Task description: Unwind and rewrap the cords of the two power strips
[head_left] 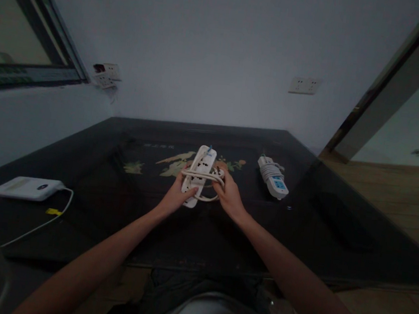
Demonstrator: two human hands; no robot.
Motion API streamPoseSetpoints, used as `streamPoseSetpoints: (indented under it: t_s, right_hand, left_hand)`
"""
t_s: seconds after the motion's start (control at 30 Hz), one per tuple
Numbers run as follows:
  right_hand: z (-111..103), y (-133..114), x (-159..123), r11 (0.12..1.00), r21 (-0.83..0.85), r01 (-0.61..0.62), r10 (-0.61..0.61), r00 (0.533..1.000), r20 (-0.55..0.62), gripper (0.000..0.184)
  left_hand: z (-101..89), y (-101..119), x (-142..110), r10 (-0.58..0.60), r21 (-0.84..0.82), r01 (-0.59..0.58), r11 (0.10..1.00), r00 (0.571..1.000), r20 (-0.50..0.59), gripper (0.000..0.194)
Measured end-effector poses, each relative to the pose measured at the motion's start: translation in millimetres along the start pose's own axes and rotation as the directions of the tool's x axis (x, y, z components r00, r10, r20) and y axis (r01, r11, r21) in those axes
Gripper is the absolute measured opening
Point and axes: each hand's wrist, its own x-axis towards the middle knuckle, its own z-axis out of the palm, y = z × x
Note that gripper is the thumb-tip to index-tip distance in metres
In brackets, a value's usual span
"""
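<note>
A white power strip (204,160) is held at a tilt above the dark table, its sockets facing up. My left hand (175,193) grips its near left part, thumb across the front. Loops of its off-white cord (203,175) cross over the strip. On the right, my right hand (230,192) is closed around the cord loops, close to what looks like the plug (218,172). To the right lies a second white power strip (277,186) with blue sockets, its grey cord (269,171) wound around it.
The dark glossy table (199,246) bears a printed flower design (174,165). A white power bank (28,188) with a white cable (37,228) and a yellow tag (54,212) lies at left. Wall outlets (304,85) sit behind; a chair arm (2,264) shows at lower left.
</note>
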Motion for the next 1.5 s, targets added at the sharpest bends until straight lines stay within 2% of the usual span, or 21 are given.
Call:
streamPoseSetpoints:
  t_s: [0.13, 0.23, 0.4, 0.5, 0.57, 0.63, 0.83, 1.07, 1.2, 1.33, 1.5]
  right_hand:
    - [-5, 9, 4, 0.994, -0.078, 0.074, -0.069, 0.996, 0.061, 0.041]
    - [-10, 9, 7, 0.992, -0.082, 0.098, -0.089, 0.99, 0.108, 0.032]
    - [-18, -3, 9, 0.987, -0.037, 0.154, -0.15, 0.985, 0.09, 0.025]
    - [-17, -9, 8, 0.991, 0.132, 0.01, -0.027, 0.991, 0.131, 0.024]
    - [-15, -11, 7, 0.964, 0.244, -0.11, 0.068, 0.982, 0.177, 0.027]
    - [-12, -10, 7, 0.935, 0.306, -0.18, 0.122, 0.972, 0.199, 0.032]
    - [-7, 0, 8, 0.824, 0.483, -0.295, 0.238, 0.955, 0.176, 0.038]
    - [-7, 11, 11, 0.737, 0.583, -0.341, 0.337, 0.934, 0.121, 0.042]
    - [-9, 13, 13, 0.746, 0.576, -0.333, 0.342, 0.935, 0.098, 0.038]
    - [-11, 15, 13, 0.8, 0.511, -0.314, 0.335, 0.941, 0.054, 0.036]
    - [-16, 17, 16, 0.908, 0.367, -0.2, 0.263, 0.956, -0.128, 0.034]
  left_hand:
    - [-1.6, 1, -1, 0.007, 0.026, -0.007, 1.0, 1.0, -0.015, 0.092]
    - [-2.1, 2, 0, -0.028, 0.009, 0.028, 1.0, 0.999, -0.044, 0.08]
    - [-1.1, -2, 3, -0.108, -0.093, 0.106, 0.99, 0.994, -0.018, 0.07]
    - [-1.3, -4, 3, -0.124, -0.135, 0.124, 0.983, 0.992, 0.004, 0.068]
    - [-1.7, -5, 3, -0.132, -0.147, 0.131, 0.98, 0.991, 0.006, 0.066]
    - [-1.8, -5, 3, -0.141, -0.146, 0.139, 0.979, 0.99, -0.003, 0.065]
    - [1.2, 1, -1, -0.153, -0.198, 0.154, 0.968, 0.988, 0.02, 0.062]
    - [3.0, 12, -7, -0.288, -0.25, 0.313, 0.916, 0.948, 0.134, 0.055]
    - [3.1, 12, -8, -0.284, -0.268, 0.325, 0.907, 0.942, 0.179, 0.051]
    - [3.4, 12, -7, -0.285, -0.28, 0.336, 0.899, 0.936, 0.209, 0.05]
    - [4.4, 15, -8, -0.332, -0.267, 0.357, 0.895, 0.933, 0.137, 0.046]
